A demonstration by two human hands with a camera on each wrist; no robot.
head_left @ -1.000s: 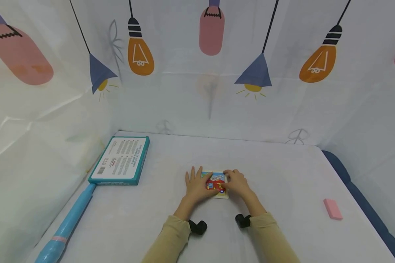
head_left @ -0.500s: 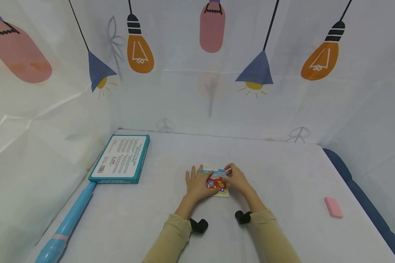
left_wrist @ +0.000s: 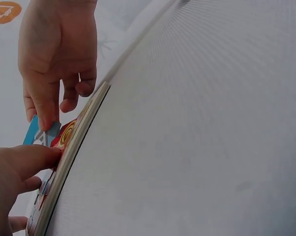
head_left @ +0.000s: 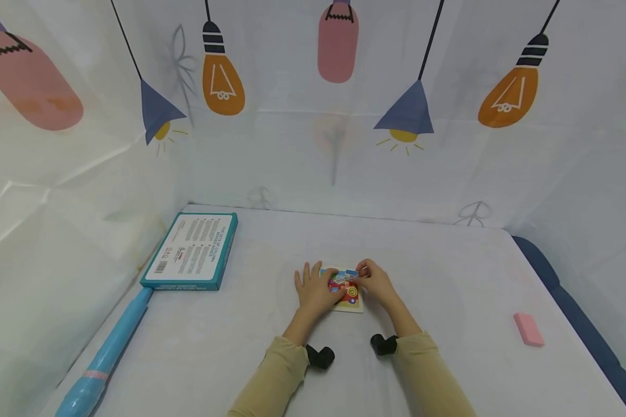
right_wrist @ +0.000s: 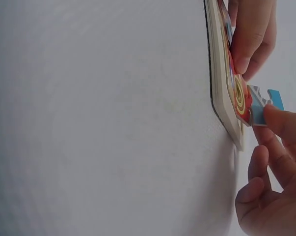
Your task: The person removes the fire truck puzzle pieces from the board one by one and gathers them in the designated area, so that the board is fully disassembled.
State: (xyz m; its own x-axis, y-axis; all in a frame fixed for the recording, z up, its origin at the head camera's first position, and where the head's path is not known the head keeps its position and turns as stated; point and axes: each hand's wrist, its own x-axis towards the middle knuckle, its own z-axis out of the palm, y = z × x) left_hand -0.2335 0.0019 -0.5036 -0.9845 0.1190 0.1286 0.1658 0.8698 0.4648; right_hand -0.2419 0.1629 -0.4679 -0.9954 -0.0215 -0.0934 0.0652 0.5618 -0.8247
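Note:
A small jigsaw puzzle with a red vehicle picture lies in its flat tray on the table. My left hand rests over its left side, fingers spread and thumb lying on the picture. At the top right corner, my right hand pinches a blue and white puzzle piece between thumb and finger. That piece tilts up from the tray in the right wrist view, its lower edge beside the red piece with yellow rings. My right hand's other fingers curl loosely beyond the tray's edge.
A teal-edged box lies at the back left of the white table. From it, a long blue inflated-looking stick runs towards the front left. A pink block lies at the right. Printed fabric hangs behind the table.
My right hand has gone from the puzzle's right edge to pinching the blue corner piece, which is now raised and tilted. My left thumb has shifted slightly up the picture.

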